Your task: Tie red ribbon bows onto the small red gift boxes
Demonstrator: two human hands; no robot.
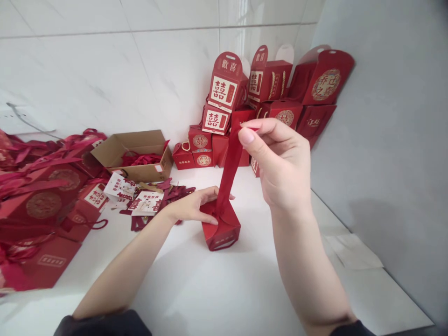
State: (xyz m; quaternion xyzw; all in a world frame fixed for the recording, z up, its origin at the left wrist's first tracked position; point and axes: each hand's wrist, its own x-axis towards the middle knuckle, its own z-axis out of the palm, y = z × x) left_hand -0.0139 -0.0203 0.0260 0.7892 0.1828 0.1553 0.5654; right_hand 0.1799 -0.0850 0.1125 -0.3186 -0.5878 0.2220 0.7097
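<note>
A small red gift box (224, 233) stands on the white table, its flaps folded together on top. My left hand (192, 205) grips the box from the left, thumb over the near side of the top and fingers round the far side, partly hidden. Up from the middle of the top runs a dark red ribbon (229, 170), pulled taut. Its upper end is pinched between thumb and forefinger of my right hand (285, 163), held high above the box and to the right.
Stacked red boxes (224, 88) line the back wall. A cardboard box (140, 172) with red ribbons is at back left. Printed cards (147, 203) lie on dark red ribbon pieces. Ribboned red boxes (52, 205) crowd the left. A grey panel (392, 140) borders the right side.
</note>
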